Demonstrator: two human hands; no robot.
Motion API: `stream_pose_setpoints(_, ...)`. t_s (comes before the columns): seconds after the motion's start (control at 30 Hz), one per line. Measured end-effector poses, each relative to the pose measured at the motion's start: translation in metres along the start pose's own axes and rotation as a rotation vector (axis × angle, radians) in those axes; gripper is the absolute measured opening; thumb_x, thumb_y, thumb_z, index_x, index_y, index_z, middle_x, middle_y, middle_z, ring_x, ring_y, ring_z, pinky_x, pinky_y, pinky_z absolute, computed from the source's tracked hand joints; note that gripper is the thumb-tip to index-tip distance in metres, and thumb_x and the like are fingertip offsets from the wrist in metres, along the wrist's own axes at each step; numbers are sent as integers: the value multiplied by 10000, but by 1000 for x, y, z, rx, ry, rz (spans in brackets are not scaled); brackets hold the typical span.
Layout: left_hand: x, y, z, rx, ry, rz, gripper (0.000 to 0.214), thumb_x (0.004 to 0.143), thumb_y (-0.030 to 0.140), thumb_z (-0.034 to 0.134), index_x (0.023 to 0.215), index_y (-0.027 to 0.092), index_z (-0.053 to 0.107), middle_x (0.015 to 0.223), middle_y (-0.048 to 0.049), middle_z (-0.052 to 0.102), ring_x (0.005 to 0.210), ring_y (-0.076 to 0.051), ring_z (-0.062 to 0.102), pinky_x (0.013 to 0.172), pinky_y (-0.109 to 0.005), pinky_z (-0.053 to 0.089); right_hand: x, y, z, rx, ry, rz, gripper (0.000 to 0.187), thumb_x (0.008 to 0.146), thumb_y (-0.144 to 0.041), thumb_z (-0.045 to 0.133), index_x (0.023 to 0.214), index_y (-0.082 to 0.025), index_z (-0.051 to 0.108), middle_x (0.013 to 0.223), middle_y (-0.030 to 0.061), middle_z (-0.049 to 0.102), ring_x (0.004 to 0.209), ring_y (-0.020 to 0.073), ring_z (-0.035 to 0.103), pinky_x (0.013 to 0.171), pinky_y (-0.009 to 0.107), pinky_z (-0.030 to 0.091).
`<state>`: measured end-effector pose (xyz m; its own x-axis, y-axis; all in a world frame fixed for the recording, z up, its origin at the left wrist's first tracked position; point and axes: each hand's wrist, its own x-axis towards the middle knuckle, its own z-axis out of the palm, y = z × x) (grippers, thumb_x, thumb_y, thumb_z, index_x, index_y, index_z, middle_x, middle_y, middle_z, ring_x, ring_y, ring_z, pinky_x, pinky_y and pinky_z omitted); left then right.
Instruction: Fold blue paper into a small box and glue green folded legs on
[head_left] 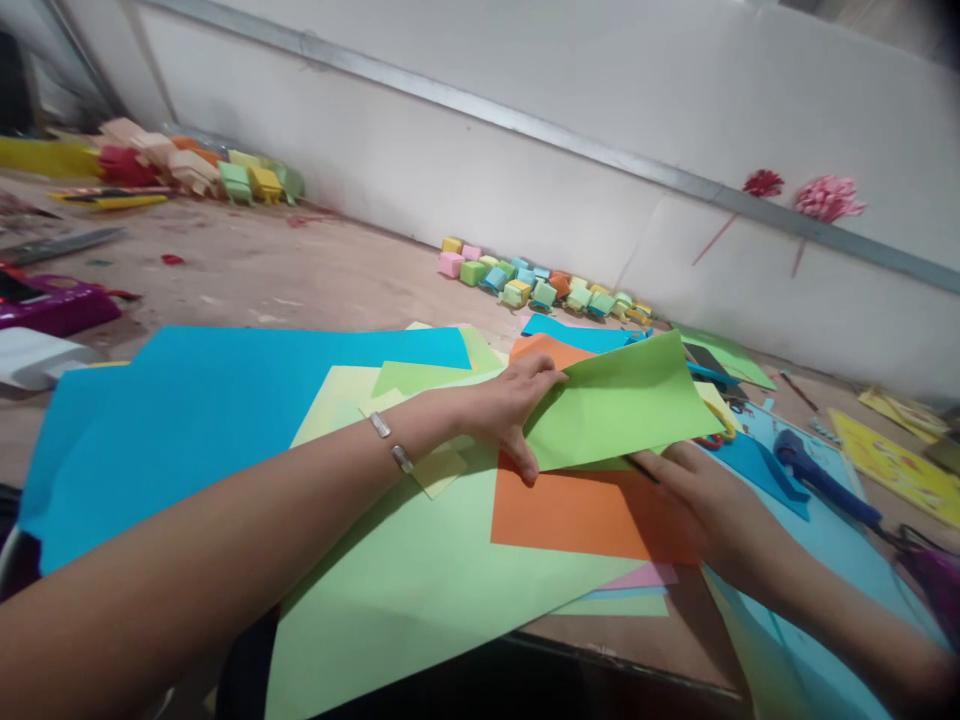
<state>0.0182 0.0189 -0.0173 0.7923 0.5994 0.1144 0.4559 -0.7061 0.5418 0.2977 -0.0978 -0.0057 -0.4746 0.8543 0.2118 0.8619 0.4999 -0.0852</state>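
Note:
A bright green sheet of paper (622, 405) is raised and slightly bent above an orange sheet (577, 515). My left hand (514, 405), with a metal bracelet at the wrist, grips its left end between thumb and fingers. My right hand (686, 485) is at the sheet's lower right edge, its fingertips partly hidden beneath the paper. A thin dark object (643, 466) shows at those fingers; its kind I cannot make out. Under both arms lie a large pale green sheet (450, 560) and a large blue sheet (217, 400).
Small folded-paper cubes (525, 275) line the wall, and more paper pieces (202, 165) pile at the back left. To the right lie a blue-handled tool (821, 480) with a cord, scissors (724, 425) and a yellow sheet (900, 465). A purple device (60, 305) sits left.

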Motion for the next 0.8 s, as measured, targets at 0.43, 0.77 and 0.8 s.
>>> stream_pose_setpoints(0.43, -7, 10, -9, 232, -198, -116, 906, 615, 730, 697, 1397, 324, 486, 1581, -117, 202, 1456, -418, 28, 1140, -602, 102, 16, -31, 21, 71, -9, -198, 456, 896, -107, 388, 1224, -282, 652, 794, 55, 606, 669, 163, 574, 561, 252, 460)
stream_pose_setpoints(0.77, -7, 9, -5, 278, -249, -172, 942, 632, 747, 665, 1451, 376, 381, 1619, -98, 132, 1460, -432, -39, 1095, -691, 40, 10, -34, 25, 154, 38, -196, 374, 959, -228, 397, 1201, -299, 673, 764, 43, 580, 685, 177, 555, 593, 292, 467)
stream_pose_setpoints(0.8, -7, 9, -6, 283, -257, -176, 941, 641, 746, 658, 1456, 374, 371, 1619, -102, 126, 1462, -427, -42, 1096, -688, 45, 10, -34, 24, 157, 33, -202, 383, 958, -229, 392, 1212, -301, 669, 760, 43, 582, 681, 177, 551, 592, 295, 466)
